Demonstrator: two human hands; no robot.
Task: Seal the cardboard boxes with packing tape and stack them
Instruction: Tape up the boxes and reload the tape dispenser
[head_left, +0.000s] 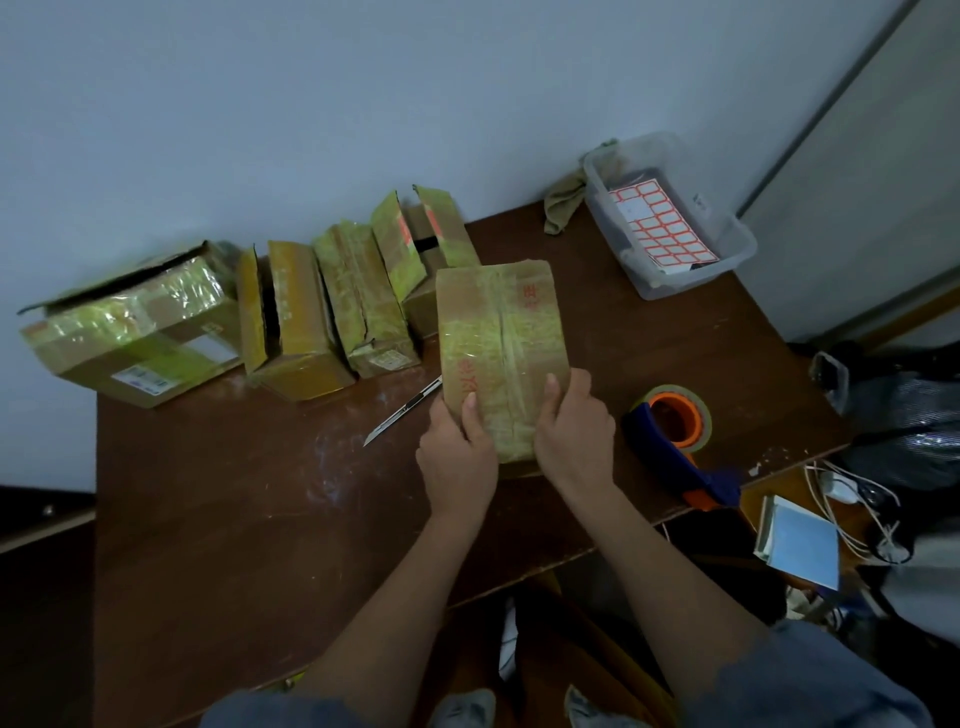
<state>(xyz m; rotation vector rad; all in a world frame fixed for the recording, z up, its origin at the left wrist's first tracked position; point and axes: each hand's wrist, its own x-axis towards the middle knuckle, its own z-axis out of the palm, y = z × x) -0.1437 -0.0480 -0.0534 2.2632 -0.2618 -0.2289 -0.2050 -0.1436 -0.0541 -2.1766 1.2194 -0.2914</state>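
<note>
**Both hands gripping a taped cardboard box at table centre**

The left hand (457, 457) is gripping the near-left corner of the taped box (501, 343), with the thumb lying on the top face and the other fingers wrapping the left side. The right hand (574, 431) is gripping the near-right corner in the same manner, thumb on top and fingers curling around the right side. The box is sitting near the middle of the brown table (234, 519), with shiny tape running lengthwise along its top seam and red printing showing on the top face.

4 more cardboard boxes are standing in a row along the far edge by the wall:
1. The large box (140, 332) at far left is lying partly off the table edge, with a flap hanging open.
2. The second box (291, 322) is showing an open gap along its top.
3. The third box (363, 301) is wrapped in tape.
4. The fourth box (426, 249) is standing just behind the held box with its flaps raised.

A utility knife (402, 410) is lying just left of the held box, blade extended. A tape dispenser (675, 436) with an orange-cored roll is resting near the right hand. A clear plastic bin (727, 244) holding a label sheet (662, 226) is sitting at the far-right corner, with a cloth (561, 205) beside it.
</note>
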